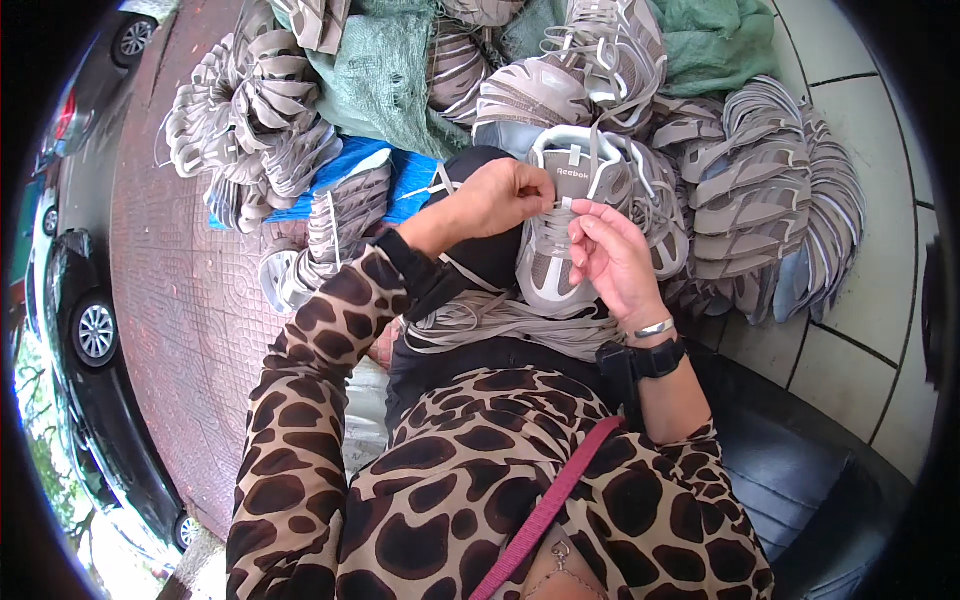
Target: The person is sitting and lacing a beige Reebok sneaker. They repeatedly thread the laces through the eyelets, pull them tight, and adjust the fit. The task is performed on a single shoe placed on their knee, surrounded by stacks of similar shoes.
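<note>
A grey and white sneaker upper [548, 262] rests toe toward me across my lap. My left hand [500, 200] is closed in a pinch over its lacing, at the left of the tongue [573, 180]. My right hand [612, 248] pinches at a small white piece at the lace eyelets, other fingers loosely curled. The fingertips of both hands nearly meet there. A grey shoelace seems to be between them, though the fingers partly hide it. In my lap lies a loose bundle of grey shoelaces [515, 325].
Stacked shoe uppers [750, 215] stand at the right, and more bundles [250, 110] at the left. Green woven sacks [375, 85] lie behind. A blue sheet [410, 178] is under some pieces. Parked cars [95, 330] stand far left; a black padded seat [790, 480] is at my right.
</note>
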The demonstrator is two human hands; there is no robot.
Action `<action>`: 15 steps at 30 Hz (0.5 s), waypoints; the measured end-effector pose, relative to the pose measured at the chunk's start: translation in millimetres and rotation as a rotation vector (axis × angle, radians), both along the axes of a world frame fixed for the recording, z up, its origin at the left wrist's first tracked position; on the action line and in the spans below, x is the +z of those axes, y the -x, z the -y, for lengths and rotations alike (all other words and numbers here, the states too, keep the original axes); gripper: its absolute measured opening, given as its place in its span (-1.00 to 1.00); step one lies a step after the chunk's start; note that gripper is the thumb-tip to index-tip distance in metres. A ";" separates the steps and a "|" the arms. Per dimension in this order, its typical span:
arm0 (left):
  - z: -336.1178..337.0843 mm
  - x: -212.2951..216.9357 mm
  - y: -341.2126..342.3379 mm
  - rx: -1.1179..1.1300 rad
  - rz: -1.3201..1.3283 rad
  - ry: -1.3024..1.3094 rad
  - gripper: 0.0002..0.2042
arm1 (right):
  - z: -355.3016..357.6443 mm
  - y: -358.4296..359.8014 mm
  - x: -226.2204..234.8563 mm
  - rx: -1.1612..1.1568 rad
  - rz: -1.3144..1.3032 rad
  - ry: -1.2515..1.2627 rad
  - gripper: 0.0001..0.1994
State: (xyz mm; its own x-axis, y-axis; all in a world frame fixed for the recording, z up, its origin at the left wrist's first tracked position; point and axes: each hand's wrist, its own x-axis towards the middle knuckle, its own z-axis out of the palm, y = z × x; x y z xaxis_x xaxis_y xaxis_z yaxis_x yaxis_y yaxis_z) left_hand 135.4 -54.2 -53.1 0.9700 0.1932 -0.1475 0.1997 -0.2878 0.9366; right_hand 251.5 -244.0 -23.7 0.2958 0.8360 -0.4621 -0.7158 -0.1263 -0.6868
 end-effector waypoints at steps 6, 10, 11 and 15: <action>-10.9 -11.0 -4.9 -0.069 0.028 0.298 -0.97 | 3.0 -1.6 5.7 0.072 0.177 0.036 -0.68; -12.1 -5.1 -8.7 -0.140 0.046 0.113 -0.96 | 2.1 -1.3 4.9 0.066 0.197 0.063 -0.68; -11.3 -2.1 -11.1 -0.138 0.079 0.062 -0.93 | 1.9 -0.6 4.3 0.068 0.225 0.082 -0.68; -2.5 13.3 -17.7 0.001 -0.115 -0.431 -0.83 | 1.6 4.2 2.1 0.100 0.511 0.091 -0.69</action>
State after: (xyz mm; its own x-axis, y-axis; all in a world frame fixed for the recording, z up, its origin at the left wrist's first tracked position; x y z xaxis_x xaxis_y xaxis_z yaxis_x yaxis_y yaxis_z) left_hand 153.1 -51.7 -39.8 0.9517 0.2619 -0.1606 0.2965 -0.6464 0.7030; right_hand 247.3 -245.6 -21.6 0.4228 0.8349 -0.3524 -0.2743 -0.2528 -0.9278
